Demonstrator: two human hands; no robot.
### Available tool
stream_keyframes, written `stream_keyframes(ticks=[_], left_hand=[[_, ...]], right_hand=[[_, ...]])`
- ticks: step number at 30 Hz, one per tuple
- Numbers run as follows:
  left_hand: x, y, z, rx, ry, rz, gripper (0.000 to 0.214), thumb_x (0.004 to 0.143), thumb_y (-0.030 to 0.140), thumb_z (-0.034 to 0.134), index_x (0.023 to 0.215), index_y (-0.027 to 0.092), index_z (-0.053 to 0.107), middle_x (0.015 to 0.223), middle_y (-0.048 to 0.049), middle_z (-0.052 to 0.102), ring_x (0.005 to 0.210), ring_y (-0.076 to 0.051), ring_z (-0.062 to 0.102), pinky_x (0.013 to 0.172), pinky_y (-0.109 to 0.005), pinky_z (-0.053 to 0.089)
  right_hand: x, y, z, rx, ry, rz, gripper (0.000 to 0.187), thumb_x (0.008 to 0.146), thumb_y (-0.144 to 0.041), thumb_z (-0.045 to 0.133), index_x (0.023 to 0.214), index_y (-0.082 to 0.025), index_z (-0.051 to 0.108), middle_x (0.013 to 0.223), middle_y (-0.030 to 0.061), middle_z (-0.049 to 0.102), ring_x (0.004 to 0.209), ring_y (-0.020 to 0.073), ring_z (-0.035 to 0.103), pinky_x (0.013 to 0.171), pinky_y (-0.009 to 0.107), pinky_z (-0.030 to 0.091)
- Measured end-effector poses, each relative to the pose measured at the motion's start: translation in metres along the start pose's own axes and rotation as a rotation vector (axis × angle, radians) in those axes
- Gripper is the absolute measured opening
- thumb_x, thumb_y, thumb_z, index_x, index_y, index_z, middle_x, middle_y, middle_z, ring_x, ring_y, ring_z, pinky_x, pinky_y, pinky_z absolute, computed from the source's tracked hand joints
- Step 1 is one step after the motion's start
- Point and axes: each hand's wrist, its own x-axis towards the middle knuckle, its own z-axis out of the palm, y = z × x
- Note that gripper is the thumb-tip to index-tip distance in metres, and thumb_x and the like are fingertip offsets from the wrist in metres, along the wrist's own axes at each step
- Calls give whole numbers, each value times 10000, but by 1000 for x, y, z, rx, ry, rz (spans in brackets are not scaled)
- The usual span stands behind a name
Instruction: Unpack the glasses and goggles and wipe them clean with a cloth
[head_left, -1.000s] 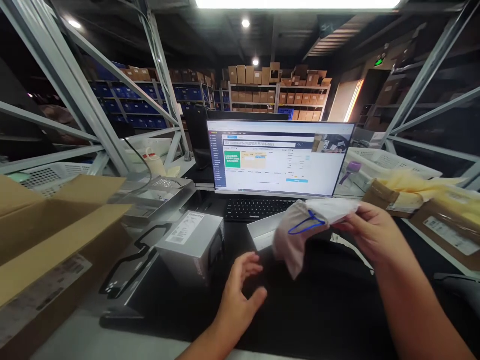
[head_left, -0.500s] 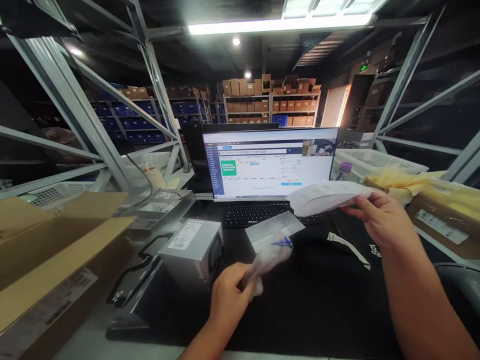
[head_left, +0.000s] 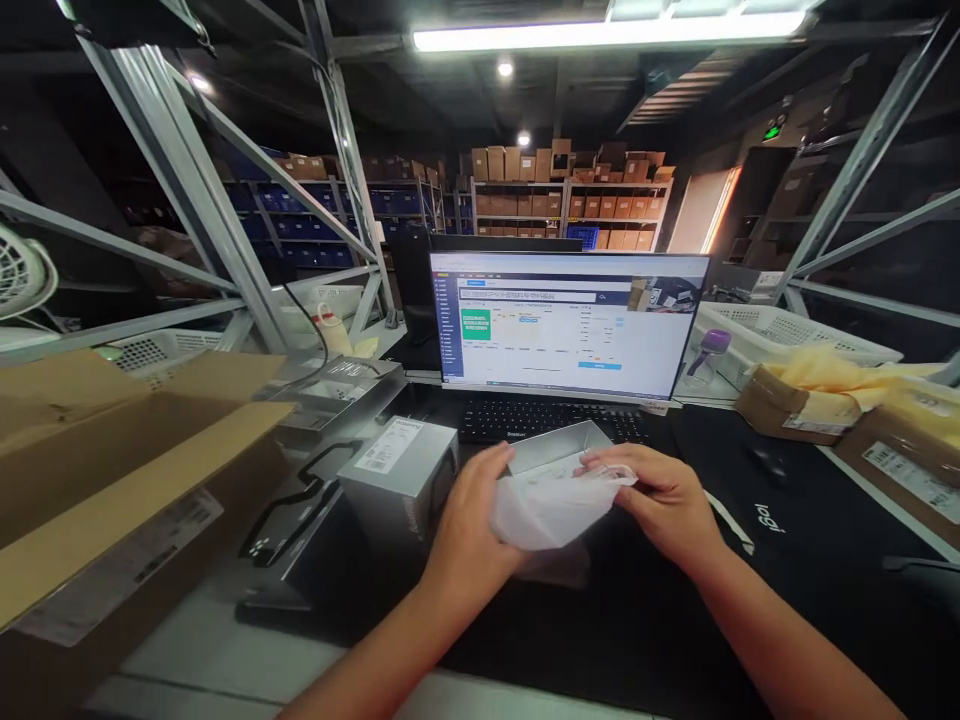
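Observation:
A white pouch [head_left: 551,510] of thin, soft-looking material is between my two hands, above the black desk mat. My left hand [head_left: 469,515] wraps its left side, thumb underneath. At its right end, my right hand [head_left: 667,495] pinches the edge between thumb and fingers. What the pouch contains is hidden. Just behind it sits an open grey box tray [head_left: 581,437], partly covered by the pouch and hands. Left of my left hand stands a closed grey box [head_left: 394,480] with a white label. A dim, filmy shape [head_left: 559,568] shows under the pouch, too dark to name.
Behind the hands are a keyboard [head_left: 487,418] and a lit monitor [head_left: 562,335]. An open cardboard carton [head_left: 150,500] stands at the left. To the right lie a mouse [head_left: 766,460], a paper strip [head_left: 731,520] and cartons with yellow packing [head_left: 784,405].
My right hand has brought the white pouch down and left to my left hand, which now grips it too. The small clear bag with the blue mark has left my left fingers' visible grasp.

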Motion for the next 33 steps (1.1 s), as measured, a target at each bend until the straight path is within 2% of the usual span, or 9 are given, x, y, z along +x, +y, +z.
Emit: stream_keyframes(ticks=[2,4,9,12,18,20,26,30,33], left_hand=[[-4,-6,7,-62,-37,-111,529,642,286,817,1127,212,620,1087,-73,708,983,-265,685,845,-372,547],[-9,-11,14,-89,-52,-204,411,622,312,821,971,215,628,887,-19,702,791,-220,668,697,-314,512],[-15,-16,19,-119,-28,-226,421,589,333,849,916,215,611,826,18,655,742,-186,616,662,-271,448],[-14,-19,15,-192,-37,-263,440,576,355,858,900,209,598,796,27,632,718,-175,589,640,-254,429],[-10,-33,10,-473,-178,-310,451,630,386,822,972,190,602,891,-7,645,813,-187,581,702,-254,432],[-10,-36,10,-609,-201,-360,498,632,429,836,1000,185,607,891,-9,641,800,-177,568,689,-244,428],[-12,-35,10,-1084,-128,-588,684,553,529,922,1066,174,641,890,-37,679,796,-175,616,693,-238,475],[-14,-34,13,-1262,-197,-709,787,547,555,925,1183,186,646,1120,-126,711,1030,-303,670,870,-375,540],[-17,-36,17,-1289,-234,-738,741,618,587,877,1203,193,653,1155,-139,710,1093,-337,663,938,-444,534]], right_hand=[[-2,-3,2,-104,9,-75,231,929,-247,696,1148,-271,767,1082,58,780,967,177,740,831,255,612],[-3,-6,0,-220,39,-112,305,894,-201,734,1196,-243,743,1140,84,760,997,186,734,814,251,622],[-5,-8,3,-371,79,-224,183,841,-52,746,944,-203,752,967,60,764,861,158,742,777,239,622],[-8,-4,7,-484,154,-326,189,844,-21,724,951,-178,727,983,90,755,872,167,738,757,247,616],[-6,1,-3,-542,-5,-338,90,895,-77,693,934,-157,711,974,99,730,847,152,720,748,241,601],[-5,1,-3,-563,-8,-370,79,893,-93,700,941,-155,706,964,100,728,836,158,719,735,246,602],[-16,3,21,-532,148,-471,84,877,-140,700,929,-200,670,869,64,681,784,190,706,687,303,626],[-25,3,35,-491,292,-410,76,887,-183,686,895,-256,666,827,30,619,716,182,687,597,309,614],[-30,-1,40,-539,365,-447,125,862,-164,704,878,-287,689,755,11,620,660,174,671,568,299,605]])
